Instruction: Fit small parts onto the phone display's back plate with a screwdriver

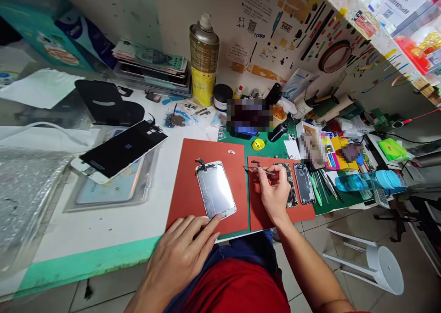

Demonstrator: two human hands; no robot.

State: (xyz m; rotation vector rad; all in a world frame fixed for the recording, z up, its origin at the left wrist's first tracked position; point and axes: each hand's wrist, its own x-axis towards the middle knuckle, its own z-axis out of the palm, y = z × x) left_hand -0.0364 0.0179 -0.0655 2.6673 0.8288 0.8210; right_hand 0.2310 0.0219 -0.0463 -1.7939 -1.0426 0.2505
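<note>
Red-brown mats (186,189); silver screen back (215,189); gold-yellow spray can (204,58); blue bottle (368,181); black display (122,148).

You are at a phone-repair bench: opened phones (299,183), a detached screen (122,150), work mats (182,193), hand tools (325,184), spray can (204,58).

Right hand (274,191) pinches tweezers (257,169); left hand (182,253) touches the phone screen panel (215,189).
</note>
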